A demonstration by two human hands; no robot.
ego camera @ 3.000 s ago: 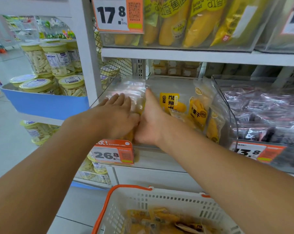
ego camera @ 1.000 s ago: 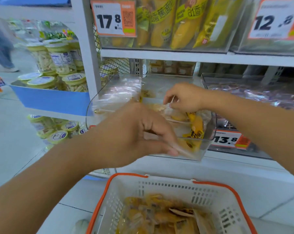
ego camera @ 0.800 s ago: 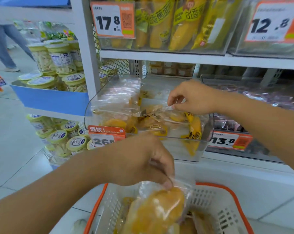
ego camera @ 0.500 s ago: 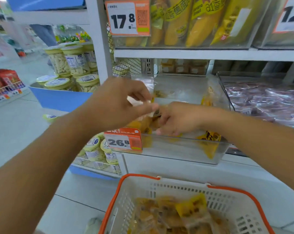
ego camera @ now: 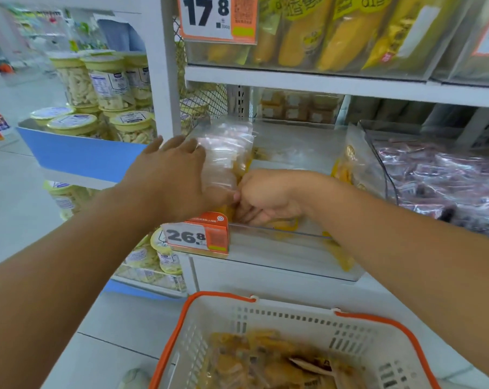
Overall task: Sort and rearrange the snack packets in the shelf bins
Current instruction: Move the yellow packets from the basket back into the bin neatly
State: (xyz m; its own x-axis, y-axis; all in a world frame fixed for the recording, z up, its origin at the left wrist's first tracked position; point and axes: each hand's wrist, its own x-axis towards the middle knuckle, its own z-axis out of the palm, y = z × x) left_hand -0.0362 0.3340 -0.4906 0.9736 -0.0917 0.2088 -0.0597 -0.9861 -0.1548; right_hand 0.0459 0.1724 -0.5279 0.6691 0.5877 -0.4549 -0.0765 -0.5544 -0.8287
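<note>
Clear bin [ego camera: 279, 242] w/ upright row of snack packets [ego camera: 223, 155] at its left, probably light, crinkly, slick, best pinched at top seals; left hand [ego camera: 175, 178] flat on row, fingers straight; right hand [ego camera: 265, 196] curled low beside it, grip can't tell.

We had moved our left hand [ego camera: 175, 178] up from the basket [ego camera: 358, 329], where less than a second before it pinched a yellow packet over the rim, and laid it with straight fingers against the upright clear packets [ego camera: 223, 153] at the left end of the clear bin [ego camera: 279, 242]. Our right hand [ego camera: 268, 195] had dropped from the middle of the bin to its front left corner, fingers curled among the yellow packets, knuckles touching the left hand.
</note>
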